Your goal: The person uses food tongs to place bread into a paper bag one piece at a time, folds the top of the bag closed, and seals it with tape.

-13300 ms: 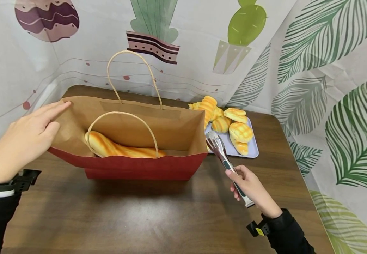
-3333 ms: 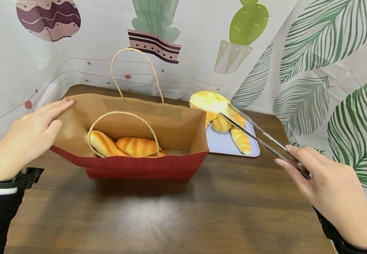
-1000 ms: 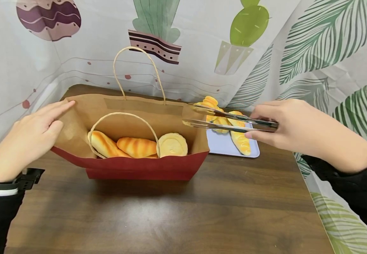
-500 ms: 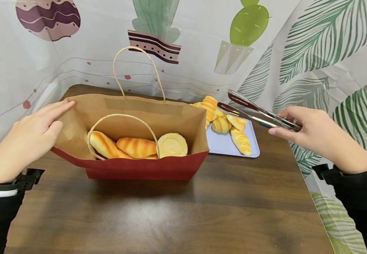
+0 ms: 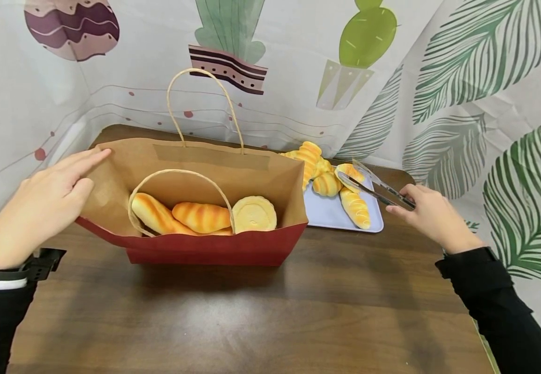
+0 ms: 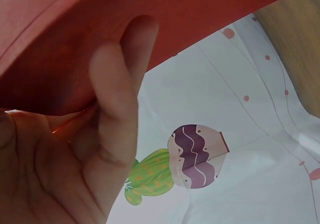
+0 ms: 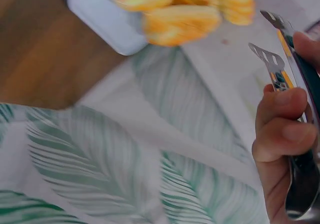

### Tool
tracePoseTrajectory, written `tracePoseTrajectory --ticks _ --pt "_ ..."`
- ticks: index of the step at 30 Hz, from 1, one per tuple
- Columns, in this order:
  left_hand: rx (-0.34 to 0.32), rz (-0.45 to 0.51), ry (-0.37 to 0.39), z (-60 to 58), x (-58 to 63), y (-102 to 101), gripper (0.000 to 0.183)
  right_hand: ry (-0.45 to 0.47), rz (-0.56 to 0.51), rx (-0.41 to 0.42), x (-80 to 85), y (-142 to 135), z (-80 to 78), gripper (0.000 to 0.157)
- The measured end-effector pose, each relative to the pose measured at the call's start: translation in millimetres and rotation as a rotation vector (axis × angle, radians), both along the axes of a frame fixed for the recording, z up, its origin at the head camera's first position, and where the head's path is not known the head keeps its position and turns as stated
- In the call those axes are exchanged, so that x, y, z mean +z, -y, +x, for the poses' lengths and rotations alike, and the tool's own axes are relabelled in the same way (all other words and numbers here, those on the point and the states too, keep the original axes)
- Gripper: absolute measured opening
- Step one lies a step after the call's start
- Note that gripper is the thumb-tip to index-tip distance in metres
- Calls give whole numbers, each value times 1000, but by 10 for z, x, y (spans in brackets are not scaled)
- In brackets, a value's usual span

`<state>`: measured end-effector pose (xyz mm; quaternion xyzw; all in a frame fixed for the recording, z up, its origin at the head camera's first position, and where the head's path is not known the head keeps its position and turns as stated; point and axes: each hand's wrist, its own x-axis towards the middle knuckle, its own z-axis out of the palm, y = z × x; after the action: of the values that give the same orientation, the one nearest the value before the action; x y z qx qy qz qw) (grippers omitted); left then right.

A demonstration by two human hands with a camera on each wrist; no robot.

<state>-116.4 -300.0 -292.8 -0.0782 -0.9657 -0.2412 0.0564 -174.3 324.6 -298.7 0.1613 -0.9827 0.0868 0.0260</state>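
My left hand (image 5: pixel 48 195) holds the left rim of a red paper bag (image 5: pixel 205 250) with a brown inside. In the left wrist view, fingers (image 6: pixel 117 84) lie against its red outside. Within the bag are a long loaf (image 5: pixel 150 210), a ridged roll (image 5: pixel 202 216) and a round pale pastry (image 5: pixel 254 213). My right hand (image 5: pixel 431 213) grips metal tongs (image 5: pixel 377 196), their arms spread, tips at a bun (image 5: pixel 351 176) on the lilac tray (image 5: pixel 328 215). Whether the tips touch the bun I cannot tell. In the right wrist view the tongs (image 7: pixel 274 59) appear against my curled fingers.
Several other breads share the tray, among them a glazed long roll (image 5: pixel 355 209) and a small croissant (image 5: pixel 326 184). Two cord handles (image 5: pixel 183 170) rise from the bag. A patterned cloth (image 5: pixel 289 62) hangs behind the brown wooden table (image 5: pixel 251 322).
Since the earliest frames, the ridged roll and round pastry have come into the bag. My right hand has just moved the tongs from beside the bag down to the tray. The left hand stays put.
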Motion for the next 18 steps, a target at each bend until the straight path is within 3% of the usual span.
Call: tracePoseTrajectory --ticks 8,18 --pt "-1 0 -6 -4 1 6 58 75 -34 -45 -319 -15 -179 44" --pt "2 -4 -12 -4 5 4 58 123 -9 -91 -520 40 -312 43"
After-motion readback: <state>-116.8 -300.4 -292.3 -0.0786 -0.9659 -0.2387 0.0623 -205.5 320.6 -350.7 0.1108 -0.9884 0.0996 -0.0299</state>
